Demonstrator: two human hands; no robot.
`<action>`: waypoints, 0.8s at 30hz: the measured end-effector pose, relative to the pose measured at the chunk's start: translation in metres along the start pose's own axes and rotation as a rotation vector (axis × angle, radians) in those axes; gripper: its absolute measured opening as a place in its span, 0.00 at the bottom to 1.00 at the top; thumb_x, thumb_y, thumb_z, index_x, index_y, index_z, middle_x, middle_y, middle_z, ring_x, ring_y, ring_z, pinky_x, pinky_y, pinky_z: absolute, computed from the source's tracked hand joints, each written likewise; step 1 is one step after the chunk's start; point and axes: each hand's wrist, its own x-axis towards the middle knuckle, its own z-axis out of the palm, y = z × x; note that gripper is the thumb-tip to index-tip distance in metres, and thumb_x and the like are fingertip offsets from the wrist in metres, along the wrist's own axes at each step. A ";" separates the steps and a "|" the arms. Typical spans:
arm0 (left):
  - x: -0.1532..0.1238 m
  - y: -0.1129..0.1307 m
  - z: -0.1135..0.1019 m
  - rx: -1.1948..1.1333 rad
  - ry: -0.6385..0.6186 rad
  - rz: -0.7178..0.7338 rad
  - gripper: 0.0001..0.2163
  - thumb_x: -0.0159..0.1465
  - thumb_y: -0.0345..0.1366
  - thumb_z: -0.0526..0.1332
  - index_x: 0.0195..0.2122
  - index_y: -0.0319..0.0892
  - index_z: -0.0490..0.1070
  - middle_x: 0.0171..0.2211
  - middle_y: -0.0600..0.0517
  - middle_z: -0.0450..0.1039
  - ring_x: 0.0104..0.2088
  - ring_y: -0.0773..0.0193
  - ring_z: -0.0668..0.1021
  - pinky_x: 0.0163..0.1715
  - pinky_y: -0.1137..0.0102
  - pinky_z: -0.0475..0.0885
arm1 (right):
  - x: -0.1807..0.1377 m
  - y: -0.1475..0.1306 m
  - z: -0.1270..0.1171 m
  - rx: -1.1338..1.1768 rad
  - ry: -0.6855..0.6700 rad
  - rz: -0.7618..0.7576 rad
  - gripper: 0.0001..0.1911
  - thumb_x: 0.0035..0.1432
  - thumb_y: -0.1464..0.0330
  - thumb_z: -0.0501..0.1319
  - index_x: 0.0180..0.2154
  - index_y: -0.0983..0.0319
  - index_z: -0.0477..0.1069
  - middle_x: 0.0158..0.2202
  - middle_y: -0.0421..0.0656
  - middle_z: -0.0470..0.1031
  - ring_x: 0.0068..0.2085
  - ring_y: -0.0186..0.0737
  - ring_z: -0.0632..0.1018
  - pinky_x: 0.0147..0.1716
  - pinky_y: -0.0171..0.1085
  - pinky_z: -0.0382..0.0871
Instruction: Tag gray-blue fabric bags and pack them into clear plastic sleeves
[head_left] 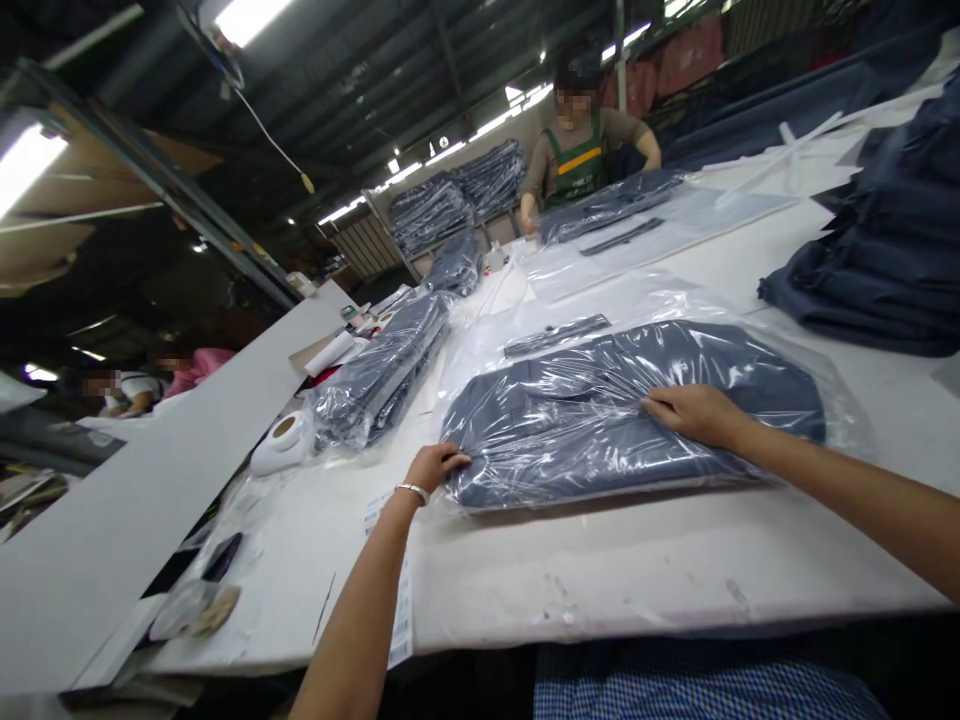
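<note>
A folded dark blue garment in a clear plastic bag lies flat on the white table in front of me. My left hand, with a bracelet on the wrist, grips the bag's left edge with curled fingers. My right hand lies palm down on top of the bag near its middle, fingers stretched out and pressing the plastic.
A row of bagged garments lies to the left beside a tape roll. A pile of unbagged blue garments sits at the right. Empty plastic bags lie behind. A person in a green apron works at the far end.
</note>
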 end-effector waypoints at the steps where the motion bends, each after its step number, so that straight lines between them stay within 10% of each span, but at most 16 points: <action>1: 0.002 -0.002 0.002 -0.014 -0.011 -0.009 0.20 0.63 0.53 0.56 0.27 0.41 0.74 0.20 0.56 0.71 0.22 0.69 0.69 0.25 0.73 0.61 | 0.000 -0.001 0.000 -0.005 0.006 0.028 0.20 0.65 0.56 0.48 0.30 0.58 0.72 0.28 0.42 0.76 0.29 0.42 0.74 0.28 0.36 0.55; 13: -0.007 0.002 -0.024 -0.071 -0.087 0.019 0.14 0.66 0.45 0.53 0.37 0.45 0.75 0.31 0.55 0.77 0.31 0.66 0.76 0.35 0.73 0.68 | 0.002 0.002 0.003 -0.032 -0.031 0.102 0.18 0.61 0.57 0.50 0.26 0.59 0.71 0.25 0.42 0.74 0.26 0.39 0.70 0.26 0.37 0.49; 24: -0.019 0.000 0.009 0.054 0.234 -0.098 0.13 0.64 0.49 0.57 0.38 0.46 0.74 0.37 0.53 0.76 0.35 0.65 0.76 0.36 0.71 0.67 | 0.003 0.000 0.003 -0.012 -0.067 0.162 0.16 0.59 0.58 0.51 0.29 0.58 0.73 0.27 0.43 0.76 0.27 0.41 0.71 0.27 0.37 0.51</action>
